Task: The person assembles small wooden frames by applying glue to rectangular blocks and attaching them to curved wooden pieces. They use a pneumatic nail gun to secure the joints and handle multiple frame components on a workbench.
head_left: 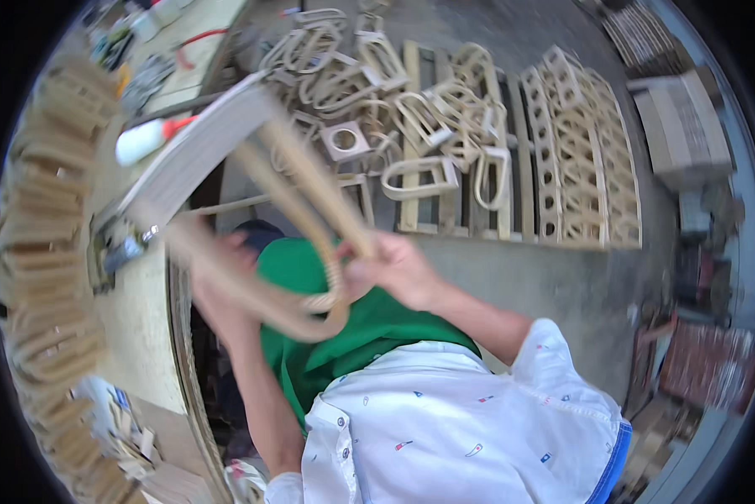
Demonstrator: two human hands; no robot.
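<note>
my right hand is clamped on one leg of the wooden frame, near its rounded end, and my left hand is closed around the other leg; the hands are apart, frame between them. i have it tilted, its flat end across my view of the workbench on my left (it's blurred, so the fine edges escape me). on the workbench, just beside that flat end, lies a white bottle with a red tip. along the workbench's left side runs a row of bent wooden pieces. right of the workbench more frames lie heaped, some on a slatted pallet; farther right of it are holed wooden stacks, then a cardboard box.
</note>
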